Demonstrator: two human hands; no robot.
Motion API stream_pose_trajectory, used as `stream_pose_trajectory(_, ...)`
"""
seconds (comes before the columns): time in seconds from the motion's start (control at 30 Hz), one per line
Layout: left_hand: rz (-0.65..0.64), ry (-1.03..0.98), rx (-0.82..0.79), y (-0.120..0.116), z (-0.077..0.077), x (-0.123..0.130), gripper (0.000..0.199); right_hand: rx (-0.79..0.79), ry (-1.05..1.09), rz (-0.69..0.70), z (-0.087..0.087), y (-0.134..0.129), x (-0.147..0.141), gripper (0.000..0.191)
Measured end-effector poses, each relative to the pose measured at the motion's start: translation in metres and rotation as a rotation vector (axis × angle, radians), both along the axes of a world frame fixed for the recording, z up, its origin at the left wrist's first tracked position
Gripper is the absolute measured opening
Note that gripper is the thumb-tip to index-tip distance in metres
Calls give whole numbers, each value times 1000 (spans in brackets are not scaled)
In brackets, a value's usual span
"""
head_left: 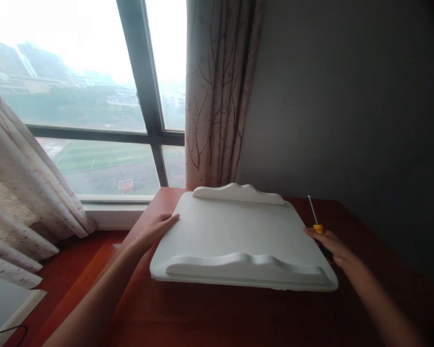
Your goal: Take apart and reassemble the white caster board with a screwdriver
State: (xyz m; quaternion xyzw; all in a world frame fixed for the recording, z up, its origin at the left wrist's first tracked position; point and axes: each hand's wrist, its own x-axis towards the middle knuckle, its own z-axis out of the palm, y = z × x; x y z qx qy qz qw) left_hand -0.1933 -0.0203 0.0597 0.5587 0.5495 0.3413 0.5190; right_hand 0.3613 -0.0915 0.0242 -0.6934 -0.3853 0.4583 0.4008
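A white board (pixel 231 226) with rounded corners lies over the reddish-brown table. One white wavy-topped rail (pixel 238 193) stands along its far edge, and a second wavy rail (pixel 246 267) runs along the near edge. My left hand (pixel 159 226) grips the board's left edge, thumb on top and the other fingers mostly hidden. In my right hand (pixel 329 245) is a screwdriver (pixel 318 228) with a yellow and dark handle, its metal shaft pointing up and away. That same hand touches the board's right edge with the thumb side.
The wooden table (pixel 217 318) reaches back to a grey wall (pixel 340 106) and a patterned curtain (pixel 217 96). To the left are a large window (pixel 104 135), another curtain (pixel 29 159) and red wooden flooring (pixel 72 262). A pale flat surface (pixel 7 303) with a dark cable sits at lower left.
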Motion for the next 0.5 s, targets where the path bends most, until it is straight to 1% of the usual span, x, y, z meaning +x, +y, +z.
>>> stream_pose_trajectory(0.13,26,-10,18,-1,-3,1,54,82,-68,-8,3,-6,-2,40)
stream_pose_trajectory(0.23,26,-30,84,-2,1,0,56,127,-101,-74,15,-14,-3,45)
stream_pose_trajectory(0.37,58,-26,302,0,18,-6,49,204,-122,-202,38,-26,-5,44)
stream_pose_trajectory(0.43,117,-9,420,1,28,-11,48,288,-87,-242,46,-30,-5,40)
stream_pose_trajectory(0.5,203,92,551,1,38,-19,47,361,-89,-269,50,-33,-3,37)
